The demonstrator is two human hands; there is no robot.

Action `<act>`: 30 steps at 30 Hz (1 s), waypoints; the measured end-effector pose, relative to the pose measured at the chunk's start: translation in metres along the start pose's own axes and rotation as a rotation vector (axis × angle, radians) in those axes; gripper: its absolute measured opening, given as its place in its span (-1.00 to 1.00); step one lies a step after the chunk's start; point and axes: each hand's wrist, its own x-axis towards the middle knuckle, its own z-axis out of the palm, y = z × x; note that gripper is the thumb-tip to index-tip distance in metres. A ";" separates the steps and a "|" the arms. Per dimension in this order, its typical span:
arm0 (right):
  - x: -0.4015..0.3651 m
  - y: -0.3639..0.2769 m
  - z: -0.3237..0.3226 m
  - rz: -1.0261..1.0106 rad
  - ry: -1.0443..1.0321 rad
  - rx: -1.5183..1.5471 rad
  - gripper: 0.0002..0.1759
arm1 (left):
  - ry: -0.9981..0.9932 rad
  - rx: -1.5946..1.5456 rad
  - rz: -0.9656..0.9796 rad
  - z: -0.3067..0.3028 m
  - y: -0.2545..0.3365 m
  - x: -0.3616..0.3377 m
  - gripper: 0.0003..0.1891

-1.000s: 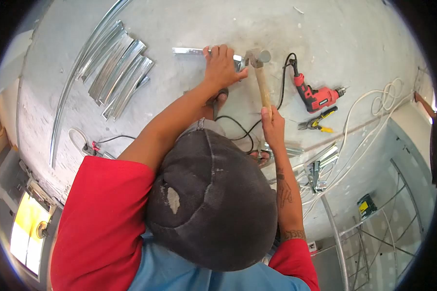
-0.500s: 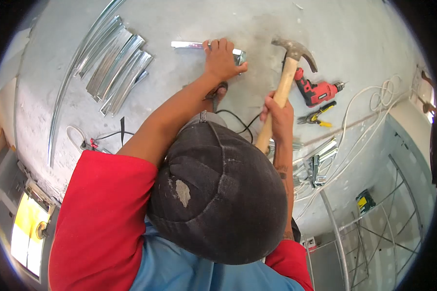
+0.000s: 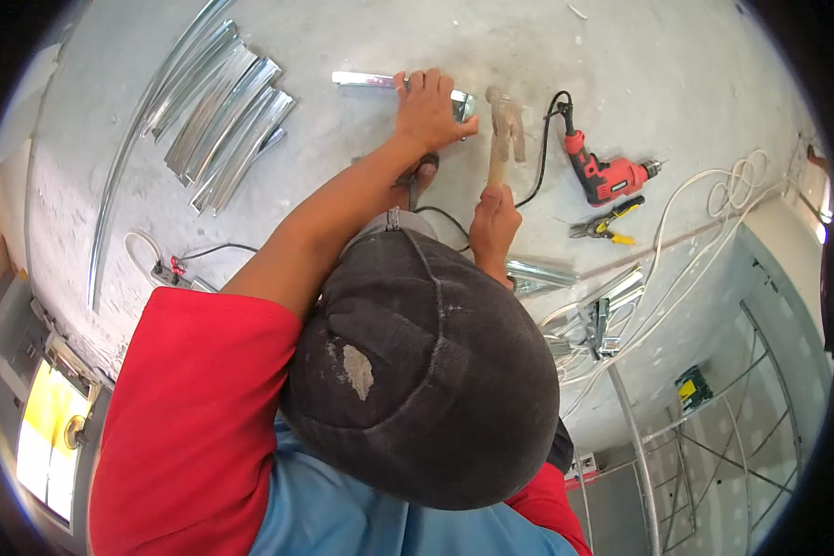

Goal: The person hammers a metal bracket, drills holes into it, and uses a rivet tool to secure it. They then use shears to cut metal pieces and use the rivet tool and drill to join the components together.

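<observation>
My left hand (image 3: 425, 113) presses a short shiny metal channel (image 3: 361, 80) against the grey floor (image 3: 361, 32), fingers over its top and thumb by its right end. That end shows beside the thumb; the middle lies hidden under the palm. Gripped in my right hand (image 3: 496, 222) is a claw hammer (image 3: 507, 130), its wooden handle running up to a slightly blurred head just right of the channel's end. A dark cap (image 3: 417, 371) fills the lower middle and covers part of the right forearm.
Several cut metal channels (image 3: 236, 125) lie at left beside a long curved strip (image 3: 111, 208). On the right are a red corded drill (image 3: 613, 178), yellow-handled snips (image 3: 606, 222), white cable (image 3: 663, 241) and more metal pieces (image 3: 604, 320). Scaffold tubing (image 3: 635, 454) stands at lower right.
The hammer has swung left and down, its head now close to the channel's right end. My right hand moved left with it; the left hand stays on the channel.
</observation>
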 end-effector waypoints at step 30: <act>0.012 0.010 -0.007 0.056 -0.054 -0.017 -0.44 | 0.004 0.011 0.013 0.003 -0.003 0.000 -0.22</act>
